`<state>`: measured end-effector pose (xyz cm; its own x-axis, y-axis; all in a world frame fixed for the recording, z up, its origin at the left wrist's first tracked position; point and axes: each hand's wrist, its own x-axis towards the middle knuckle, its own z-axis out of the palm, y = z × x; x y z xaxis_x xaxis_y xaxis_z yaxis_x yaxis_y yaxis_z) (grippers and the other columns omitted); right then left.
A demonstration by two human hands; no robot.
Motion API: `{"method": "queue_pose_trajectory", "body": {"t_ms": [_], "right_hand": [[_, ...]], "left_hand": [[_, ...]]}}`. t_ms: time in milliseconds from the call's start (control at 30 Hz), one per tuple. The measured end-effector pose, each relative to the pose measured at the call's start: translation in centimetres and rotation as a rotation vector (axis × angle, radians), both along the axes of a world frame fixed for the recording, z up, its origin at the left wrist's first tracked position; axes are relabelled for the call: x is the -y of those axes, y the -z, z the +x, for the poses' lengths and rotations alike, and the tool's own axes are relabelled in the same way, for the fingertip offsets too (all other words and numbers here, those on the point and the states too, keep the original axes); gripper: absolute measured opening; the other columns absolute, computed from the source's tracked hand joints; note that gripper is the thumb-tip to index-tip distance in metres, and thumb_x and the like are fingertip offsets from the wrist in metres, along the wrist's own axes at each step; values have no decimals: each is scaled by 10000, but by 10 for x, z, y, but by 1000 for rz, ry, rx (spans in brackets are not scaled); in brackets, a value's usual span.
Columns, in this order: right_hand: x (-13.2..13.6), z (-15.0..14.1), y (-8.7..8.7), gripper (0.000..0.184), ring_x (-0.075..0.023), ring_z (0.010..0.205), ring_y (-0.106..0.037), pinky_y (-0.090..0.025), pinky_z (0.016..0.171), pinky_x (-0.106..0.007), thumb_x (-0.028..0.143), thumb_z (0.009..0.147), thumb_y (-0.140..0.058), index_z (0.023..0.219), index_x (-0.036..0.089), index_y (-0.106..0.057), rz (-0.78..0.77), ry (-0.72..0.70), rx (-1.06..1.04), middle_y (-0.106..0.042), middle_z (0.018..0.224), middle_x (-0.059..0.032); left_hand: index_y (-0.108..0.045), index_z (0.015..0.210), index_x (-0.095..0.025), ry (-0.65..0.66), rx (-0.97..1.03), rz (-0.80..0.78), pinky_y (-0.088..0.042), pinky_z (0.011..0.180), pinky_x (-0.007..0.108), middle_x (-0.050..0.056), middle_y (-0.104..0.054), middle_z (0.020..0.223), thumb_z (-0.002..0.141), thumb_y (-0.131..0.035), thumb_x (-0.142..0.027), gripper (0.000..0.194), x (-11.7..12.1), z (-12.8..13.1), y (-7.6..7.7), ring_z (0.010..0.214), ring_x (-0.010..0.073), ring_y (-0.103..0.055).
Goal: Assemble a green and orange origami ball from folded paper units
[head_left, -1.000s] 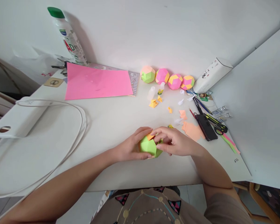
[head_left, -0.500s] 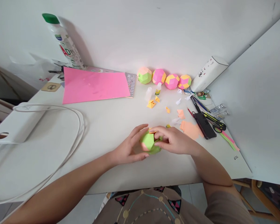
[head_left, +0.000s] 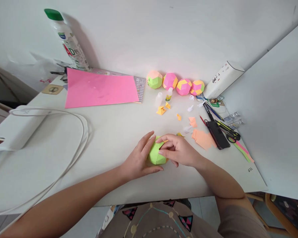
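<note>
A mostly green folded-paper ball [head_left: 155, 155] is between my hands, low over the white table near its front edge. My left hand [head_left: 139, 158] cups its left side, fingers along the top and thumb beneath. From the right, my right hand [head_left: 180, 150] grips the ball by a flap, where a dark gap shows. Its inner fingertips are hidden at that gap. Beyond my right hand lies a small yellow-and-green item [head_left: 180, 134], partly covered. Small folded orange pieces [head_left: 161, 110] and peach paper [head_left: 203, 138] lie farther off.
Several finished paper balls [head_left: 170, 81] line the wall. Small glue bottles [head_left: 169, 95] stand before them. A black phone [head_left: 218, 135], scissors [head_left: 234, 135] and pens are on the right. Pink paper [head_left: 101, 88], a white cable [head_left: 84, 132] and a tall bottle [head_left: 72, 43] are leftward.
The ball has been turned, so that green faces now fill its visible side and the peach face is out of sight. My right hand has moved slightly left over it.
</note>
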<state>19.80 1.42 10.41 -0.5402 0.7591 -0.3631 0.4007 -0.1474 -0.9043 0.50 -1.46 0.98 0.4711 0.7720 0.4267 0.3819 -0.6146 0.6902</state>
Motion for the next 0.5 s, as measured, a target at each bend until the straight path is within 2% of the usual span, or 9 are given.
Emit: {"method": "queue_pose_trajectory", "body": {"t_ms": [167, 267, 400, 500], "right_hand": [[1, -2, 0, 254, -33, 333, -462, -390, 362, -179, 213, 839, -569, 1092, 196, -555, -54, -5, -15, -658, 728, 46], [4, -2, -2, 246, -39, 360, -494, -418, 383, -184, 217, 852, -556, 1097, 194, -562, -14, -17, 4, -681, 784, 19], [8, 5, -14, 210, -63, 453, -580, -473, 465, -211, 224, 880, -536, 1068, 199, -627, 248, -55, 45, -714, 926, -31], [7, 13, -24, 160, -70, 485, -581, -448, 486, -213, 236, 901, -531, 955, 186, -673, 443, 2, 75, -709, 839, -20]], "left_hand": [[18, 1512, -267, -12, -6, 16, -383, 1058, 618, 240, -193, 1506, 797, -670, -516, 1024, 1, 1, 1, 1401, 411, -268], [-5, 1511, -256, -6, 9, 0, -401, 1049, 606, 240, -228, 1487, 799, -676, -502, 1009, 1, 0, 0, 1385, 398, -303], [-31, 1507, -266, 24, 20, -59, -415, 1038, 598, 225, -284, 1449, 790, -684, -508, 999, -3, -3, -1, 1346, 381, -360], [-48, 1505, -276, 66, 22, -66, -390, 1052, 613, 214, -280, 1456, 787, -691, -500, 989, -6, -6, -1, 1351, 385, -347]]}}
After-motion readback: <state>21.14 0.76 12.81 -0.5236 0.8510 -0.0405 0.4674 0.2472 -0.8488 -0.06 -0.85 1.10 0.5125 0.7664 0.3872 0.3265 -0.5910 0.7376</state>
